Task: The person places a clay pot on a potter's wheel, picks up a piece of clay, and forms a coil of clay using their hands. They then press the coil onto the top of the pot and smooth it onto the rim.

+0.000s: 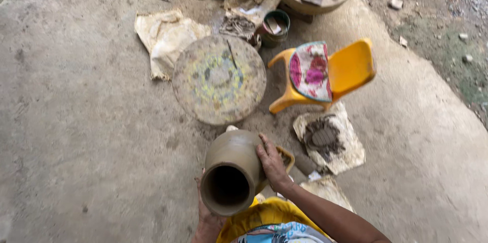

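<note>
I see the clay pot (231, 169) tipped on its side, mouth toward the cam, carried low over the concrete floor (81, 136). Right hand (272, 164) lies flat on its shoulder, fingers spread, wrapped w/ the pot wall. Left hand (208, 217) cups under the rim, prob. supporting; mostly hidden. Step looks like carrying/turning. Round wheel (218, 79) sits just ahead, yellow chair (351, 67) beside it. Next move needs both palms steady.

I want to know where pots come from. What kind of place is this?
Probably an outdoor pottery workspace. Both hands, left hand and right hand, hold an unfired clay pot. A round turning wheel sits on the dirt floor, with lumps of wet clay nearby.
</note>
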